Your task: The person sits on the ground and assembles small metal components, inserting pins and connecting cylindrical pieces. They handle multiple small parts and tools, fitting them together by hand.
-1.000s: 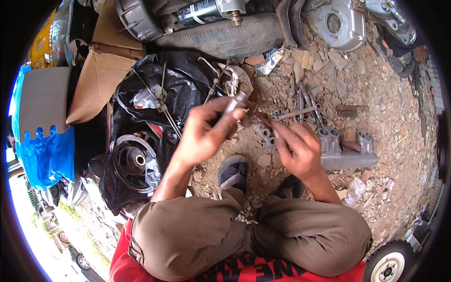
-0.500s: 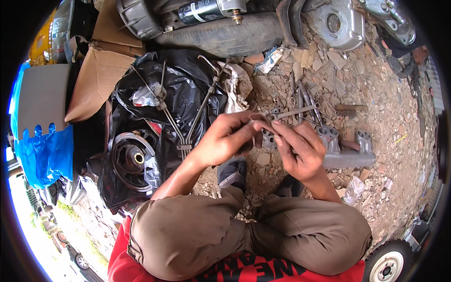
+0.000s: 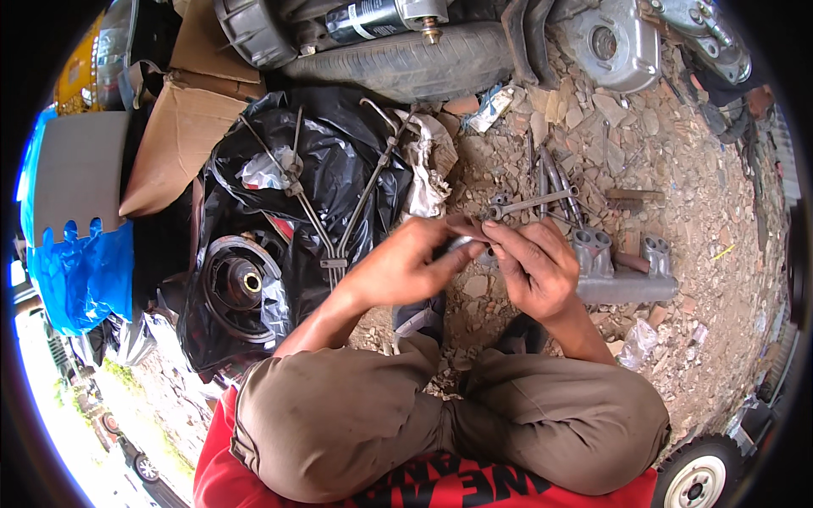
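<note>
Above my knees, my left hand [image 3: 415, 264] has its fingers curled round a small brownish-grey piece [image 3: 466, 227], its thumb beneath. My right hand [image 3: 538, 264] pinches the near right end of this piece between thumb and fingers. A shiny metallic bit shows under it; the fingers hide most of the shape, so its kind is unclear. Just beyond my right fingers lies a combination wrench [image 3: 538, 201] on the rubble, apart from both hands. A grey metal manifold [image 3: 631, 286] with round ports rests to the right of my right hand.
At the left, a black plastic bag [image 3: 339, 144] bears metal rods and a round hub-like part [image 3: 237, 284]. A cardboard box [image 3: 174, 140] stands beyond it. A tire [image 3: 406, 66] lies at the far side, near a cast metal housing [image 3: 614, 46]. Several rods [image 3: 559, 182] lie past the wrench.
My left hand has shifted slightly right and down, and the held piece has come lower, closer to me. The wrench's far-left end now shows clear of the fingers.
</note>
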A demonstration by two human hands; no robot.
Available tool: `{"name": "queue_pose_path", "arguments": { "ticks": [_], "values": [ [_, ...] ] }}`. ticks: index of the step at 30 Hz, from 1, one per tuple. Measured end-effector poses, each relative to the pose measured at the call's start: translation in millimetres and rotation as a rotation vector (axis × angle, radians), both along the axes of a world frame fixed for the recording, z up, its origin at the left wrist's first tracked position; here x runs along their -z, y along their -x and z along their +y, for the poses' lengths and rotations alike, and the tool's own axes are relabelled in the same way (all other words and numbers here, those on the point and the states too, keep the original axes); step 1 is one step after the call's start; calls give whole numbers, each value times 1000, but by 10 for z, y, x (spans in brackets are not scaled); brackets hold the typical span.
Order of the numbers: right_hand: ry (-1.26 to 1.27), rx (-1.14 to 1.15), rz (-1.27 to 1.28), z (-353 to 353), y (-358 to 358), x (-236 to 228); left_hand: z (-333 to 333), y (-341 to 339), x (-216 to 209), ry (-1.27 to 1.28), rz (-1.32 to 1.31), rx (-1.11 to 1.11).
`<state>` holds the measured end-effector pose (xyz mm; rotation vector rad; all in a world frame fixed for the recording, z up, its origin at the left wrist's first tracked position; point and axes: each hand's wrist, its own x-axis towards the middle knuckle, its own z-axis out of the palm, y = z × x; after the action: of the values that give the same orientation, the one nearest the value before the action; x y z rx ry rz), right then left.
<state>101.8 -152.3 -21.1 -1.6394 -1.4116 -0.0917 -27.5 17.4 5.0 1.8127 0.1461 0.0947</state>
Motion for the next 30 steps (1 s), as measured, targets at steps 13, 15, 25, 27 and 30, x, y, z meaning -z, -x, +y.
{"name": "queue_pose_path", "arguments": {
  "ticks": [13, 15, 25, 27, 30],
  "values": [
    [-20, 235, 346, -68, -63, -104, 57, 74, -53, 651, 295, -104],
    [-41, 170, 320, -60, -35, -215, 58, 57, -45, 627, 308, -58],
    [9, -28, -9, -44, -144, 172, -15, 36, -166, 568, 390, -70],
    [52, 67, 132, -135, -181, 301, 70, 67, -159, 636, 306, -69],
    [38, 156, 292, -174, -149, 206, 78, 34, -154, 692, 319, -70]
  ]
}}
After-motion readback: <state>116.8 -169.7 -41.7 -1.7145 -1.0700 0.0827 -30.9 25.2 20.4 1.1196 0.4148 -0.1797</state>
